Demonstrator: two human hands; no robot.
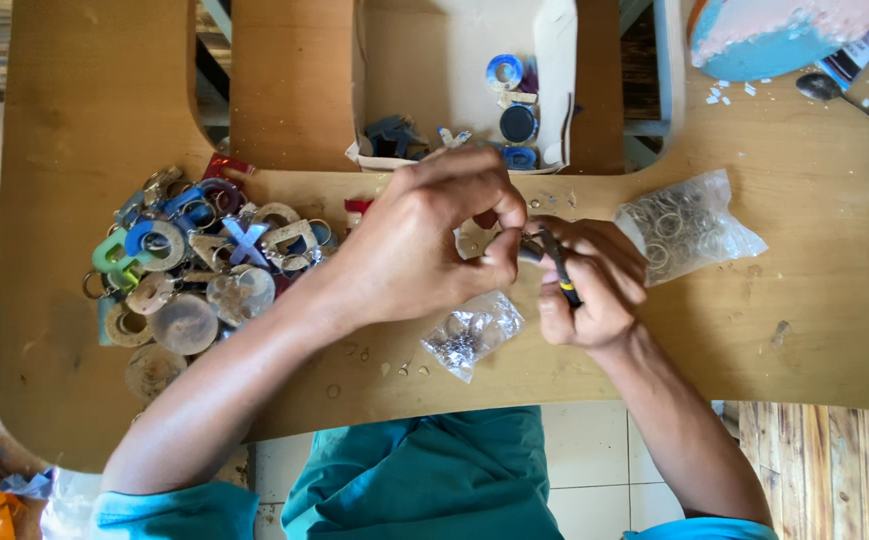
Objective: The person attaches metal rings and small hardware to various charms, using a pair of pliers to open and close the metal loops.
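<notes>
Right hand (595, 290) gripping pliers (558, 268)

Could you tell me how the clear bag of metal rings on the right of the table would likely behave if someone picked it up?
The bag of rings looks like thin, crumpled plastic, so it would probably sag and change shape. The loose rings inside would likely shift and bunch at the lowest point. Its mouth seems open or loosely gathered, so tipping it might spill rings onto the table.

A small craft workshop. A scuffed wooden worktable (805, 340) bears a heap of resin letter keychains (195, 265) and a clear bag of metal rings (685, 225).
</notes>
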